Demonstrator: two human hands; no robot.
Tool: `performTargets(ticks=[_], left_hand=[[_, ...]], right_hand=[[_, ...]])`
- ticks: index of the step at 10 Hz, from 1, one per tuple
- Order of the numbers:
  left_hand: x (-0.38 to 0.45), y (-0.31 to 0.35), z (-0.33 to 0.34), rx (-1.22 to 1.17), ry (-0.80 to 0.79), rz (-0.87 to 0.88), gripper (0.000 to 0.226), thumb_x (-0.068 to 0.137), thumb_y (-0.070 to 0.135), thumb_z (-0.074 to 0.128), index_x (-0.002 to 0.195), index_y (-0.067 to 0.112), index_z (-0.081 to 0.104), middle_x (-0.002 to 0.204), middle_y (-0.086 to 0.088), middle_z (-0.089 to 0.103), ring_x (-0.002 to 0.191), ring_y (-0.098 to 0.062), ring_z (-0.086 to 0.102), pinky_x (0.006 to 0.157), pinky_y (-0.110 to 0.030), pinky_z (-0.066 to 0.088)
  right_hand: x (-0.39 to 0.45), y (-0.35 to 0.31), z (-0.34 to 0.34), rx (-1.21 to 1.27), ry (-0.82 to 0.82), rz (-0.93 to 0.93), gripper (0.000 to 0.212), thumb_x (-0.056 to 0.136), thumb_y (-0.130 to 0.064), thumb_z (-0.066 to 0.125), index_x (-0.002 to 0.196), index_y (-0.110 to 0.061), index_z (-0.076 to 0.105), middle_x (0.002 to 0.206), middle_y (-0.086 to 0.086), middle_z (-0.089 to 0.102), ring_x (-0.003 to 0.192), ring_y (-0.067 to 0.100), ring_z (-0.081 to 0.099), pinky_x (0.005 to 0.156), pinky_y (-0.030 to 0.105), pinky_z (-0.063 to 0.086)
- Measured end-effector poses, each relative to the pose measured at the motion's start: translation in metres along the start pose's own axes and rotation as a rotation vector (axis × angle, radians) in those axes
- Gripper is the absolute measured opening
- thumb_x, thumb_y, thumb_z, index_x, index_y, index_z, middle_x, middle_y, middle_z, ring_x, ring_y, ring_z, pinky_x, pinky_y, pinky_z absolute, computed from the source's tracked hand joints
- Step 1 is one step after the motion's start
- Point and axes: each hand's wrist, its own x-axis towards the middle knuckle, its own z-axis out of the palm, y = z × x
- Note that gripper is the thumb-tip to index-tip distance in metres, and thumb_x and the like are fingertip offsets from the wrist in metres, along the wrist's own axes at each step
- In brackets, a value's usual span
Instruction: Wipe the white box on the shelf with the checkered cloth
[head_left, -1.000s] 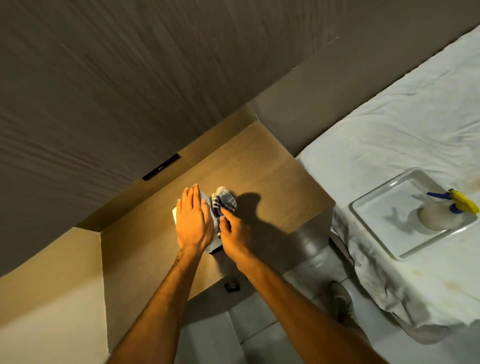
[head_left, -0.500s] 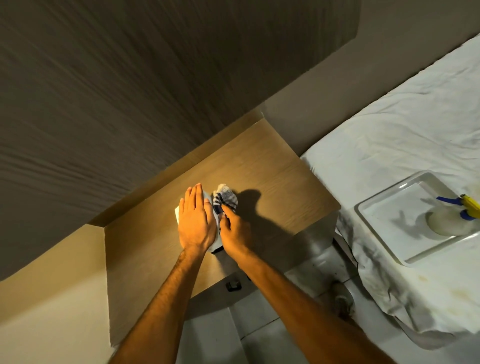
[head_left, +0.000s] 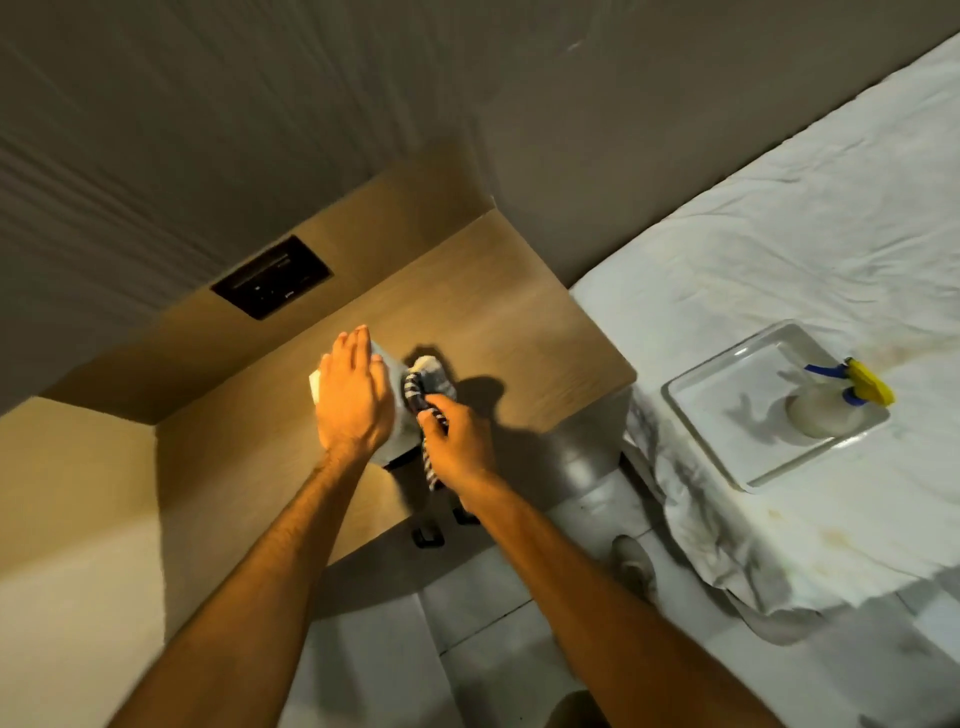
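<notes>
Our left hand (head_left: 353, 397) is still lying flat, fingers together, on top of the white box (head_left: 401, 431) on the shelf (head_left: 519, 332). Beside the box's right face, our right hand (head_left: 460, 441) is pinching the checkered cloth (head_left: 423, 382), now trailing lower.

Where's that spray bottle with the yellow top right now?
In the head view the spray bottle lies on the right, in a shallow tray on the white-sheeted surface, well right of the wooden shelf and both hands.
</notes>
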Motion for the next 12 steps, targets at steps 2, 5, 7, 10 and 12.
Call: performTargets(ticks=[2, 5, 7, 10, 12], left_hand=[[-0.010, 0.039, -0.009, 0.109, 0.198, 0.037, 0.061, 0.107, 0.036, 0.022, 0.160, 0.008, 0.026, 0.169, -0.013, 0.031, 0.162, -0.027, 0.016, 0.133, -0.054, 0.003], [-0.032, 0.232, 0.122, -0.130, -0.198, 0.013, 0.068, 0.108, 0.041, 0.030, 0.163, 0.004, 0.016, 0.173, -0.017, 0.016, 0.162, -0.033, 0.010, 0.133, -0.051, 0.006], [-0.014, 0.251, 0.189, 0.043, -0.005, -0.032, 0.073, 0.107, 0.049, 0.021, 0.164, 0.006, 0.011, 0.174, -0.016, 0.011, 0.162, -0.035, 0.012, 0.132, -0.055, 0.011], [-0.014, 0.247, 0.205, 0.137, 0.109, -0.027, 0.075, 0.104, 0.056, 0.013, 0.165, 0.013, 0.012, 0.175, -0.008, 0.012, 0.163, -0.028, 0.011, 0.133, -0.051, 0.010], [-0.010, 0.251, 0.199, 0.137, 0.060, -0.068, 0.078, 0.103, 0.058, 0.015, 0.165, 0.012, 0.011, 0.175, -0.010, 0.010, 0.163, -0.029, 0.012, 0.133, -0.052, 0.010]], right_hand=[[-0.069, 0.039, -0.111, 0.076, -0.008, -0.006, 0.032, 0.096, -0.038, 0.057, 0.125, -0.026, 0.061, 0.120, 0.002, 0.071, 0.107, 0.011, 0.066, 0.095, 0.036, 0.054], [-0.066, 0.143, -0.322, -0.397, 0.334, -0.006, 0.025, 0.101, -0.029, 0.051, 0.121, -0.032, 0.066, 0.105, -0.008, 0.075, 0.094, 0.005, 0.068, 0.075, 0.002, 0.046], [0.053, 0.262, -0.367, -0.849, 0.322, 0.067, 0.033, 0.102, -0.031, 0.043, 0.132, -0.034, 0.054, 0.124, 0.006, 0.070, 0.106, 0.032, 0.068, 0.087, 0.044, 0.059], [0.069, 0.384, -0.351, -1.042, 0.199, 0.020, 0.032, 0.100, -0.028, 0.044, 0.130, -0.022, 0.053, 0.138, 0.006, 0.053, 0.115, 0.028, 0.057, 0.084, 0.040, 0.059], [0.051, 0.348, -0.362, -0.977, 0.064, 0.059, 0.034, 0.101, -0.037, 0.046, 0.128, -0.022, 0.060, 0.131, 0.005, 0.064, 0.113, 0.028, 0.064, 0.089, 0.041, 0.057]])
